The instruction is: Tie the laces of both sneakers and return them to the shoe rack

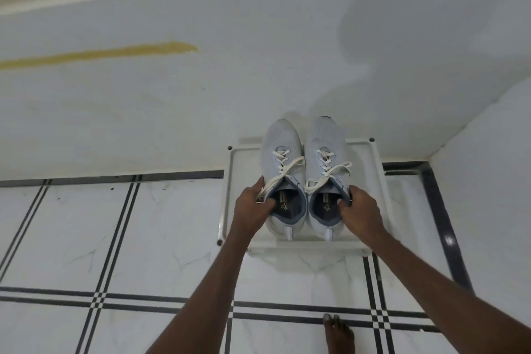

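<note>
Two pale grey sneakers stand side by side, toes toward the wall, on top of a white shoe rack [370, 169]. My left hand [253, 201] grips the collar of the left sneaker [280, 149], thumb inside the opening. My right hand [359, 207] grips the collar of the right sneaker [324, 141] the same way. Both sneakers' white laces lie loose and untied, the ends trailing across the tongues and over the sides.
The rack stands against a white wall in a corner, with another wall [488, 181] close on its right. White floor tiles with black lines spread to the left and toward me. My bare foot [339, 333] rests on the floor at the bottom.
</note>
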Motion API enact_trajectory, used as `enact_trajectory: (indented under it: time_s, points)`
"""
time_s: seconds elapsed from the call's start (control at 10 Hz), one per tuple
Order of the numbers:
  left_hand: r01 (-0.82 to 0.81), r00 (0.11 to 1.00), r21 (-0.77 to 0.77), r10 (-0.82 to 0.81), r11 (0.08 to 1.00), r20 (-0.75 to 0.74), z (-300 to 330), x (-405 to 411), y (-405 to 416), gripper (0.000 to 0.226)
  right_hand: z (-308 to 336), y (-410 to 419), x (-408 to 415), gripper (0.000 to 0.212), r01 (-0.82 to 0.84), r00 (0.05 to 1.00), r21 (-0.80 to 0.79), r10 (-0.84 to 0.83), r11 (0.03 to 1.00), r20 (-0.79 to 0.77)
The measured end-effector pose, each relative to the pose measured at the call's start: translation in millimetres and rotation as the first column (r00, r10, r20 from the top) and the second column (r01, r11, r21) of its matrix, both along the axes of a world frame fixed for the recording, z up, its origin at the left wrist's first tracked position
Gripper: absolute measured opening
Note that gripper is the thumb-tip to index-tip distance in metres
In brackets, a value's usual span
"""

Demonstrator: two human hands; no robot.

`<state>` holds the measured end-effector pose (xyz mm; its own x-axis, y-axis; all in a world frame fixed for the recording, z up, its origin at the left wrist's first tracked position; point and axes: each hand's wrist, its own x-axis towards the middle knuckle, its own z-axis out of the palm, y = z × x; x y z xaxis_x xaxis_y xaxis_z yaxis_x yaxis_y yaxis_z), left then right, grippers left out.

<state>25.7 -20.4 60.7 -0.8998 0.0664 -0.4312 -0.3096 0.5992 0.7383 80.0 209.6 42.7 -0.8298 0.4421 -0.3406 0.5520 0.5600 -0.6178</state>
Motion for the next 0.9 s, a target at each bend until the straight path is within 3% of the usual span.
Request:
enact_trajectory:
  time_s: [0.2,0.6,0.8,0.9]
  points:
    - [0.031,0.997,-0.05,-0.028,0.998,0.077,-72,-23,15,0.07,-64,16,-27,0.012,-0.016,0.997,0.021,0.015,1.0,0.073]
    - [0.067,0.98,-0.099,-0.046,0.993,0.196,-102,-27,6,0.073,-90,12,-27,0.013,-0.041,0.993,0.004,0.04,0.999,0.114]
    - [0.096,0.978,-0.099,-0.076,0.99,0.195,-98,-26,6,0.074,-83,10,-29,0.021,-0.05,0.982,-0.009,0.051,0.999,0.184]
    - [0.073,0.995,-0.164,-0.062,0.984,0.074,-84,-29,11,0.073,-69,3,-36,0.034,-0.062,0.989,0.047,0.055,0.997,0.138]
